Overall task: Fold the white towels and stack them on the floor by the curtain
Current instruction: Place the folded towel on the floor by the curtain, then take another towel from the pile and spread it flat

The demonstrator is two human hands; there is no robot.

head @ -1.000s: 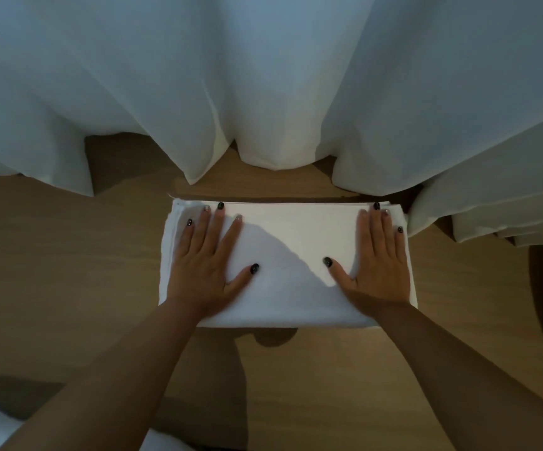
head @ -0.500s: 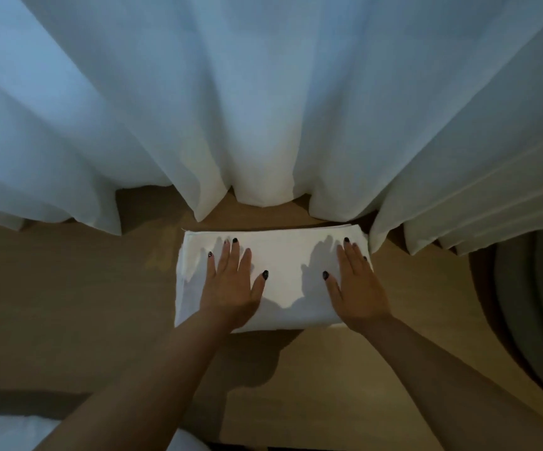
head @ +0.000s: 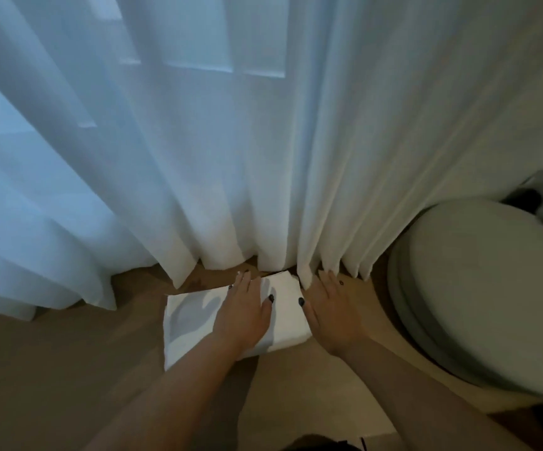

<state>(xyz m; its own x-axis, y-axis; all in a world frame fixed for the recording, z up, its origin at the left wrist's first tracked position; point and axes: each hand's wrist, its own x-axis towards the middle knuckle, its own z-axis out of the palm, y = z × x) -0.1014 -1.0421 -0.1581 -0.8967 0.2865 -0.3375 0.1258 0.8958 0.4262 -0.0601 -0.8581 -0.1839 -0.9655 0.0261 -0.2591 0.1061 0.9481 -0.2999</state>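
Folded white cloth towel (head: 231, 315) lies on the tan wooden floor (head: 52, 362) at the hem of the long white pleated curtain (head: 231, 157).

Head view: the left hand (head: 242, 315) rests flat on the towel, fingers straight, grasping nothing. The right hand (head: 330, 312) lies flat with fingers extended just beside the towel's right edge, its fingertips touching the curtain hem, also holding nothing. The towel's long axis runs along the curtain line, so the left hand is nearer its centre. A pale grey round cushioned seat (head: 478, 297) stands right of the towel. No containers show.
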